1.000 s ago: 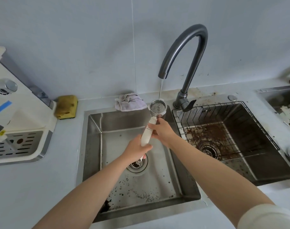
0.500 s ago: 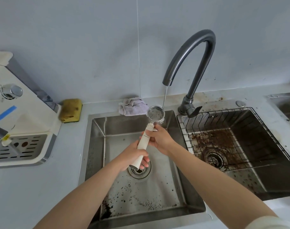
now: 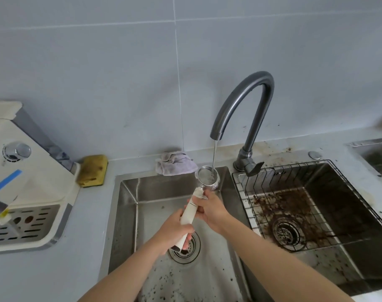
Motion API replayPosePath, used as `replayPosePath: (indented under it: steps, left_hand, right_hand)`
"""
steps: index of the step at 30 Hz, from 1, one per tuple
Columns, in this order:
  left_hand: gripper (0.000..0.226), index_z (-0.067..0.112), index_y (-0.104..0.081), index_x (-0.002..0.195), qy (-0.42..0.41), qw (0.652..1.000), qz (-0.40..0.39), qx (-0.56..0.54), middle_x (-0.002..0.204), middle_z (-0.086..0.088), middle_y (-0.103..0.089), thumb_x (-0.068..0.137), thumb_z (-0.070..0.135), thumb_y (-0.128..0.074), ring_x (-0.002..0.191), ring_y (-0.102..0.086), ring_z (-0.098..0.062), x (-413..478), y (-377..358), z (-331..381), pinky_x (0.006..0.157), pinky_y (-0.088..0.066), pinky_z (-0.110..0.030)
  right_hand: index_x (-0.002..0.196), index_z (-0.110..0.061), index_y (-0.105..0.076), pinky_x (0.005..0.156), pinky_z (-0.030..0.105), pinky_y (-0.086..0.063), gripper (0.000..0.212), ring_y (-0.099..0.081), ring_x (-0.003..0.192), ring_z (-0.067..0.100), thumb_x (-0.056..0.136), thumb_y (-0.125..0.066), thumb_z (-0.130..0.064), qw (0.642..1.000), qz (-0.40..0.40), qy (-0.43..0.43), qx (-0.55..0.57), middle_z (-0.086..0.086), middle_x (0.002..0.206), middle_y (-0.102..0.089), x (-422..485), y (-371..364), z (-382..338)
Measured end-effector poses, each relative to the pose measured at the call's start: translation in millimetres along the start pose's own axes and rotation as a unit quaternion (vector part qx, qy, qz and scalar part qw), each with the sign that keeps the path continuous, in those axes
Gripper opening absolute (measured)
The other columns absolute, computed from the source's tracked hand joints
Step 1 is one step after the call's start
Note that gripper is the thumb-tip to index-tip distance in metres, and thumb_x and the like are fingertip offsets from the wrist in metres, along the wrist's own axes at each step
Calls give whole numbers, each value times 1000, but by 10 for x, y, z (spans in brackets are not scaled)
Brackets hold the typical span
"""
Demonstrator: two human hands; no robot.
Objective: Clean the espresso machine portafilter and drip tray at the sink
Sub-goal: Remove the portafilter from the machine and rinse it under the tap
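The portafilter (image 3: pixel 208 181) has a metal basket and a long white handle. It is held over the left sink basin (image 3: pixel 129 205), basket up, under a thin stream of water from the dark faucet (image 3: pixel 246 101). My left hand (image 3: pixel 174 232) grips the lower end of the handle. My right hand (image 3: pixel 211 211) grips the handle just below the basket. The white espresso machine (image 3: pixel 33 171) stands on the counter at the left, with its slotted drip tray (image 3: pixel 26 223) still in place at its base.
A yellow sponge (image 3: pixel 93 170) and a crumpled pale cloth (image 3: pixel 175 163) lie behind the left basin. Coffee grounds speckle the left basin floor. The right basin (image 3: pixel 359 225) holds a wire rack (image 3: pixel 294 171) and a thick layer of brown grounds around its drain.
The camera view has tilted so the sink sits lower in frame. Both hands keep their hold on the portafilter under the running water.
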State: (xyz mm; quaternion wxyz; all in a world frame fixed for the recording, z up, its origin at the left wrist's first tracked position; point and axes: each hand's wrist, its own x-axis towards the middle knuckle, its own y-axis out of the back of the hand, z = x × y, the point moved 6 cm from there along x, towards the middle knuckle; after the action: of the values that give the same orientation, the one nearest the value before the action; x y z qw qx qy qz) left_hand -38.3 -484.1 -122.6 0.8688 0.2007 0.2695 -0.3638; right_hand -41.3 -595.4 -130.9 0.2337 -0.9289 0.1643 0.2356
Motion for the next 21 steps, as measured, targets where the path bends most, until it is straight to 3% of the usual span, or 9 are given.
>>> replayPosePath:
  steps: [4,10,15,18,21]
  left_hand:
    - [35,16,-42,111,-1,999,22,24,63,-7,-54,82,-2,-53,37,-49,-11,8,27,11,39,-42,-22]
    - [29,13,-43,105,-13,997,48,63,65,-7,-52,83,-1,-53,37,-47,-8,21,64,43,39,-41,-19]
    - [25,7,-45,104,-27,988,84,126,70,-7,-54,81,1,-53,37,-47,-12,21,118,52,37,-40,-20]
    - [22,8,-45,101,-29,976,116,184,79,-5,-55,80,5,-53,46,-53,-15,21,152,55,39,-41,-20]
    - [27,11,-44,109,-34,943,148,297,86,-1,-55,83,10,-51,66,-55,-16,-17,171,92,57,-45,-28]
  right_hand:
    - [102,-11,-46,79,39,-52,19,-53,96,33,92,-45,5,1000,14,0,13,17,100,-50,8,-19,-3]
    - [115,-5,-41,66,30,-55,23,-52,96,31,93,-43,4,1000,17,-9,9,17,103,-49,14,-52,4]
    - [111,-6,-42,76,37,-50,19,-53,82,23,95,-40,4,999,27,-21,33,9,88,-51,15,-94,10]
    - [113,-5,-42,90,44,-45,19,-52,82,21,97,-38,2,998,32,-22,56,8,86,-50,20,-133,37]
    - [128,2,-39,87,43,-47,30,-49,100,30,99,-35,-3,996,42,-32,75,10,90,-50,24,-186,83]
